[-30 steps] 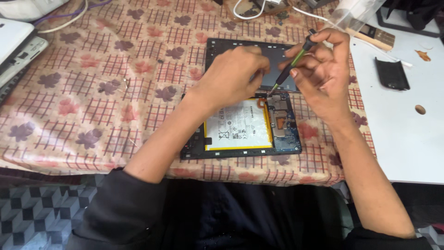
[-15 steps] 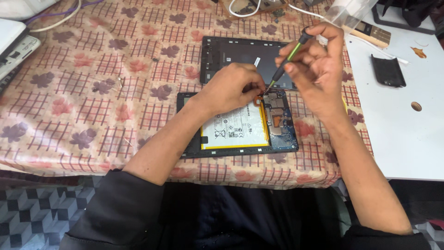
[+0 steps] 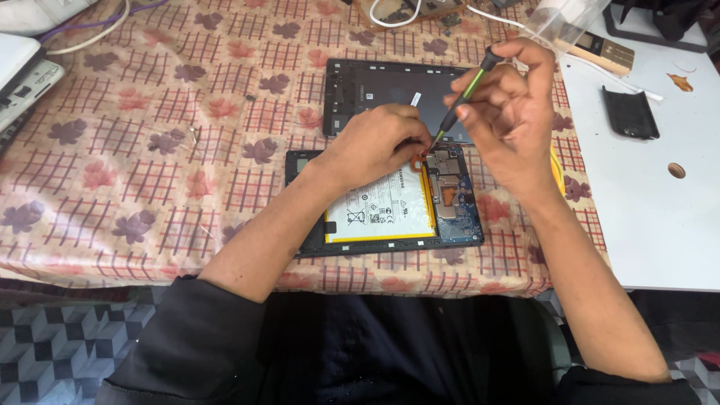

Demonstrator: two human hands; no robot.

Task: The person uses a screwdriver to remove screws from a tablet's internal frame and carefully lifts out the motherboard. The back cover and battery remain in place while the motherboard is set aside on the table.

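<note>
At the upper left of the frame, a white device [image 3: 26,79] and a white cable [image 3: 90,34] lie on the flowered tablecloth [image 3: 150,150], far from the work. In the middle, a little below centre, the opened tablet [image 3: 382,206] lies flat with its white battery [image 3: 382,210] and blue circuit board [image 3: 454,199] uncovered. Its dark back cover [image 3: 375,86] lies just behind it, toward the top of the frame.

The left hand [image 3: 375,142] rests on the upper edge of the tablet, fingers curled and pressed together, pinching something small and orange at the board's top corner; what it is exactly I cannot tell. Compared with a second ago, this hand has moved down from the back cover to that corner.

The right hand [image 3: 506,105] pinches a thin green-and-black screwdriver [image 3: 459,97] between thumb and fingers, held slanted. Its tip has come down and now meets the same corner, beside the left fingertips. I judge that the work has passed from positioning to actual contact with the part.

At the right, a white table [image 3: 652,225] carries a small black cover [image 3: 630,112] and a gold bar-shaped phone [image 3: 600,51].
</note>
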